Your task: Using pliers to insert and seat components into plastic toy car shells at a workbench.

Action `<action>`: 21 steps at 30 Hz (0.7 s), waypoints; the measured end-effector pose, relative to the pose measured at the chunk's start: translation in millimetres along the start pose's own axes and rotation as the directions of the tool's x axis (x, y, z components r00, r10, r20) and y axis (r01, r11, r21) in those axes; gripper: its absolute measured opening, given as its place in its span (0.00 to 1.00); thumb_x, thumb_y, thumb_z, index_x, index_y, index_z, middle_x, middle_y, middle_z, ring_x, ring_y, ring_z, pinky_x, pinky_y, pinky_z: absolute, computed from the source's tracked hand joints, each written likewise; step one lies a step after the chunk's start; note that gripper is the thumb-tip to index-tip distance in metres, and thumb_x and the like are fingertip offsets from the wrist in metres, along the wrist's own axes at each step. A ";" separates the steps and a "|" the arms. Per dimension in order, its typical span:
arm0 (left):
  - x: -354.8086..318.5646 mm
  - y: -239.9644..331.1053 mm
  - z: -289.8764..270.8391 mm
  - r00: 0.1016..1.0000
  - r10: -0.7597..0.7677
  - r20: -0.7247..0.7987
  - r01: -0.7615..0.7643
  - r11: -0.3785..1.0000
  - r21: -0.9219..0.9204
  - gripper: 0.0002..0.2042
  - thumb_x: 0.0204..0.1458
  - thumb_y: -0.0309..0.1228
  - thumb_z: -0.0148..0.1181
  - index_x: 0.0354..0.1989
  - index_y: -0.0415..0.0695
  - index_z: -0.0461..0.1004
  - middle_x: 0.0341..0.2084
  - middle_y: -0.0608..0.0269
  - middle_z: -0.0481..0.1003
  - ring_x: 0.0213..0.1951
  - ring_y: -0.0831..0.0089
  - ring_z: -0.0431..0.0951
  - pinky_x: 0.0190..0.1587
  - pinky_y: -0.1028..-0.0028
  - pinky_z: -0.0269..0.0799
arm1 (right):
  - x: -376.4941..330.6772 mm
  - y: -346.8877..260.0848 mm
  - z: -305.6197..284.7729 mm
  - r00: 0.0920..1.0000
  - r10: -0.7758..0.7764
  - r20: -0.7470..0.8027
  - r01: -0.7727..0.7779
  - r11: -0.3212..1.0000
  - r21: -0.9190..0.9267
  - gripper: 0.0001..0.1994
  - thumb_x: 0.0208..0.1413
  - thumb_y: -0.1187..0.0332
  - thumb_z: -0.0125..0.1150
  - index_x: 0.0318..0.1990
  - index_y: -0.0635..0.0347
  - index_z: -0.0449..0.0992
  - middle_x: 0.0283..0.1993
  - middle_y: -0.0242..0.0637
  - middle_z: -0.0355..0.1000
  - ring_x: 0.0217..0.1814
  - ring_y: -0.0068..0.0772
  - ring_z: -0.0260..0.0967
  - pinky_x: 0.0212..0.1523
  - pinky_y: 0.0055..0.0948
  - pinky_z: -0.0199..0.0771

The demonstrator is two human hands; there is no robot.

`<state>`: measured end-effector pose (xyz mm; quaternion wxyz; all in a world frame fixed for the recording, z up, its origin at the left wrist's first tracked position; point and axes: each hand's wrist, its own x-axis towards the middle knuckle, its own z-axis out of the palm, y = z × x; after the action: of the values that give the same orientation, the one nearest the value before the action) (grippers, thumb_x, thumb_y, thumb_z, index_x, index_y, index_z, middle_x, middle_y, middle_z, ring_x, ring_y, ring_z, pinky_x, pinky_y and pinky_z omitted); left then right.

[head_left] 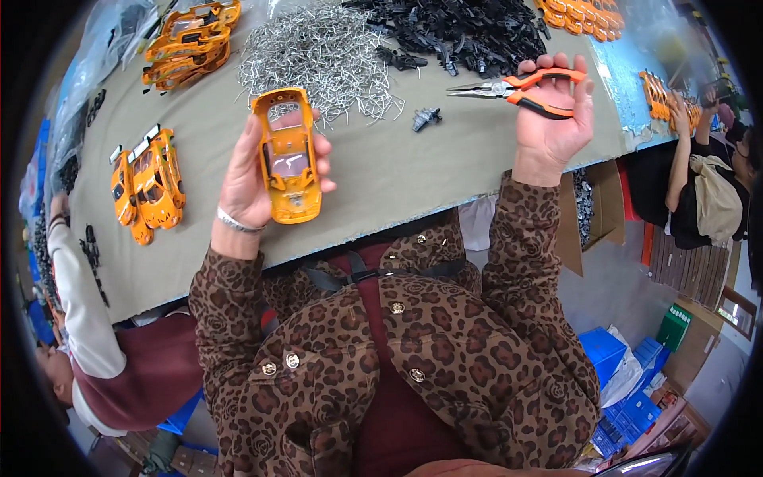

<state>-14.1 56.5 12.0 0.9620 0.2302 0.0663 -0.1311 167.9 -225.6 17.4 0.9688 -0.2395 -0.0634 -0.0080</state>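
My left hand (242, 181) grips an orange toy car body shell (296, 200) over the near part of the table, its hollow underside turned up and clear window pieces inside. Across the palm of my right hand (548, 143) lie needle-nose pliers (486, 90) with orange and black handles, the fingers curled round one handle. Their jaws point left and look nearly closed. Between both hands, a small dark grey plastic part (426, 119) rests alone on the table. Beyond it are a heap of bent silver wire pieces (310, 52) and a pile of black plastic parts (465, 36).
More orange car shells (159, 191) sit at the left, stacked shells (191, 48) at the back left, and rows (584, 16) at the back right. A co-worker's sleeve (83, 294) is at left, another's hand (680, 115) at right. An open cardboard box (608, 211) stands below the table edge.
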 end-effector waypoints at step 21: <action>18.0 -8.3 -11.2 0.999 -0.007 -0.048 0.006 1.000 -0.022 0.35 0.52 0.62 0.40 0.51 0.38 0.64 0.38 0.48 0.71 0.38 0.56 0.76 0.43 0.52 0.74 | -23.6 16.0 38.6 0.906 -0.146 0.397 0.312 0.865 -0.394 0.21 0.58 0.65 0.50 0.56 0.66 0.59 0.46 0.48 0.66 0.47 0.41 0.64 0.48 0.46 0.67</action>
<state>0.0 50.5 -4.8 0.9622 0.2225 0.0915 -0.1279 140.6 -193.8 40.8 0.8515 -0.4442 -0.2616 -0.0961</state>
